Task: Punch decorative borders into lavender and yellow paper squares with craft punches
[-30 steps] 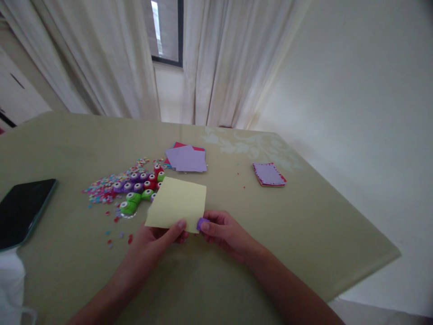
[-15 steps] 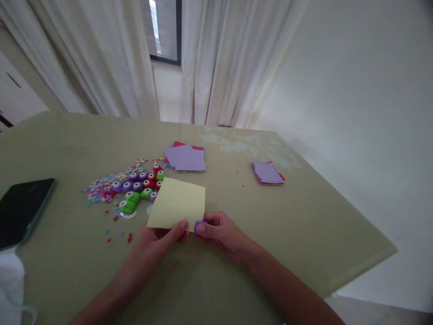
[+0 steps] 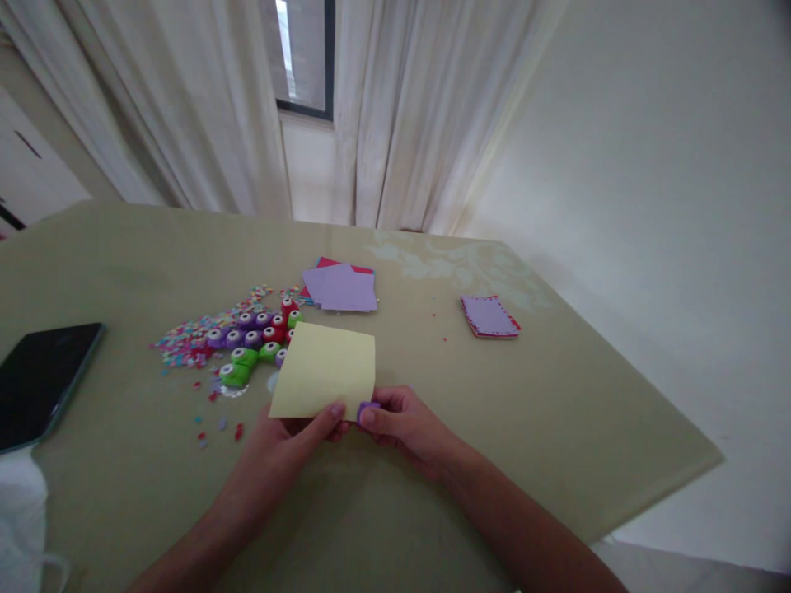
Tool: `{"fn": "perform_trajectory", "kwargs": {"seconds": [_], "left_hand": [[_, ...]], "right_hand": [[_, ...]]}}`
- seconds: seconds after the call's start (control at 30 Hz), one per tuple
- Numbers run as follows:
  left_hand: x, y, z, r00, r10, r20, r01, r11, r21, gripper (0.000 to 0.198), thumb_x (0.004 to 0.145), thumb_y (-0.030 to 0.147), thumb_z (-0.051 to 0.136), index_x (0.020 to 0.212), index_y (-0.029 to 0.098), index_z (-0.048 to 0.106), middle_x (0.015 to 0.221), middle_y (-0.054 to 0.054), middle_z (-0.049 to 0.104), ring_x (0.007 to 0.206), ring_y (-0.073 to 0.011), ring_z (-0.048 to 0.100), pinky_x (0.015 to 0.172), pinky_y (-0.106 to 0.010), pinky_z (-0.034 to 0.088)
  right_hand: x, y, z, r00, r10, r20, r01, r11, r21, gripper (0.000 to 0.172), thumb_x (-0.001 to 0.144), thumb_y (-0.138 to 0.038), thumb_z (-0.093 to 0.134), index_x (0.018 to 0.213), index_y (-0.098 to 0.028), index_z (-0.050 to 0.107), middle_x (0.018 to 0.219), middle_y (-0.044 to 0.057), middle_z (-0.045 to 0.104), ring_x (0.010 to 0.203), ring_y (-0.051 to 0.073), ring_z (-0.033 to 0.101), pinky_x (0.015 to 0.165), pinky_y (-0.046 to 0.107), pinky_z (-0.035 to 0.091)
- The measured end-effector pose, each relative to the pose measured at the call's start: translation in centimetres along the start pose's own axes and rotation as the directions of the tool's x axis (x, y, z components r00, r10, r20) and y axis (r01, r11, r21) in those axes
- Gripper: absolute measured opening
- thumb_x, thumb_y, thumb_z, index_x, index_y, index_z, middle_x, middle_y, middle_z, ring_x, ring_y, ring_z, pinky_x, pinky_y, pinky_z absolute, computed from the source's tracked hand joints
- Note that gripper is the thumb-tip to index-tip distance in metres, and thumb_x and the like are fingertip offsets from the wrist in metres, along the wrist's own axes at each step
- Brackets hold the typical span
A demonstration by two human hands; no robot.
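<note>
head view: left fingers pinch a yellow sheet, which partly hides eyed pieces beyond them; right fingers pinch a purple block, its form partly covered.

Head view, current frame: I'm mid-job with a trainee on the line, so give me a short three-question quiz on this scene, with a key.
1. What does the right hand hold at the near right corner of the yellow sheet?
2. True or false: the phone lies to the left of the yellow sheet.
3. Which is nearest the right edge of the table?
a) the phone
b) the lilac-topped stack with patterned red edges
c) the yellow sheet

Key:
1. A small purple object.
2. True.
3. b
</note>
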State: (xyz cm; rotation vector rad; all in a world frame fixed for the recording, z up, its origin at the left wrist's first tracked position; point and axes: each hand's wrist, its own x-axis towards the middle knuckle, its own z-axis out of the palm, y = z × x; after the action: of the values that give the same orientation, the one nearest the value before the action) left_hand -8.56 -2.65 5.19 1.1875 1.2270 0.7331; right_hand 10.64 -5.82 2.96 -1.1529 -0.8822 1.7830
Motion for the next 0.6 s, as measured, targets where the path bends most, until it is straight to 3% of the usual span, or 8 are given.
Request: {"fn": "perform_trajectory", "kwargs": {"seconds": [0.5, 0.6], "left_hand": [[0.17, -0.51, 0.0, 1.0, 0.0, -0.009, 0.0, 1.0, -0.004, 0.042, 0.068, 0.064, 0.08, 0.066, 0.022, 0.077, 0.068, -0.008, 0.081, 0.072, -0.0314, 0.077, 0.07, -0.036, 0.062], [0.1, -0.39, 0.02, 1.0, -0.012, -0.009, 0.012, 1.0, 0.005, 0.041, 0.068, 0.063, 0.079, 0.067, 0.022, 0.077, 0.069, -0.007, 0.081, 0.073, -0.0321, 0.078, 0.071, -0.037, 0.062]], "right_hand": [[0.08, 0.12, 0.23, 1.0, -0.023, 0.015, 0.023, 0.999, -0.045, 0.054, 0.066, -0.064, 0.09, 0.086, -0.015, 0.079, 0.074, 0.002, 0.068, 0.059, 0.01, 0.039, 0.058, 0.026, 0.025], [0.13, 0.21, 0.31, 0.998, -0.053, 0.029, 0.054, 0.998, -0.031, 0.049, 0.07, -0.061, 0.089, 0.086, -0.016, 0.079, 0.075, 0.002, 0.069, 0.059, 0.011, 0.042, 0.059, 0.026, 0.03]]}}
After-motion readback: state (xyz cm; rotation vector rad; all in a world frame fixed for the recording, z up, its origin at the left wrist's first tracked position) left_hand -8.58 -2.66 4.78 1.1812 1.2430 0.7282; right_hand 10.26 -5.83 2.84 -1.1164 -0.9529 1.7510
